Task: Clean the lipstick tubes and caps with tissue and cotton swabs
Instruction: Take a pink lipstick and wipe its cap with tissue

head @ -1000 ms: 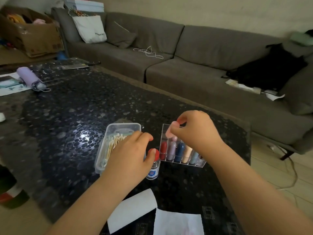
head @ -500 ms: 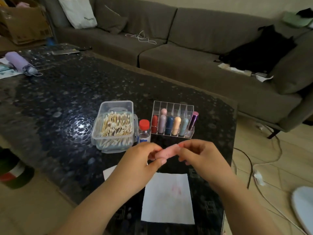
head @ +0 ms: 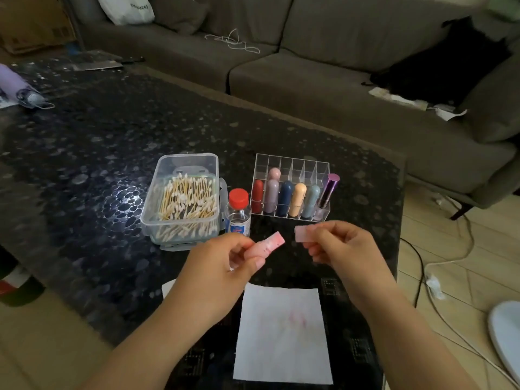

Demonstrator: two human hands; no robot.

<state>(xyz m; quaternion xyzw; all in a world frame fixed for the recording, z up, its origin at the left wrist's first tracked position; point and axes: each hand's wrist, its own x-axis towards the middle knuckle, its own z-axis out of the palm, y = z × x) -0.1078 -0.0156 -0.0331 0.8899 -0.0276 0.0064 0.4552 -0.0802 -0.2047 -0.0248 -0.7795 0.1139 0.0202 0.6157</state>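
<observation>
Left hand: my left hand [head: 222,266] pinches the pink lipstick tube [head: 266,245], its open end tipped up and right, I judge for wiping.
Right hand: my right hand [head: 337,249] pinches the pink cap [head: 303,233], held apart from the tube, just off it.
Tissue: a tissue [head: 281,336] with a faint pink smear lies at the tabletop's near edge, under my hands, ready to use.
Supplies: the cotton swab box [head: 183,201], a small red-capped bottle [head: 238,211] and the clear rack [head: 292,190] of lipsticks stand mid-table, within reach.
Hard to see: the tube's tip and the bottle label blur; a second paper hides behind my left wrist.
</observation>
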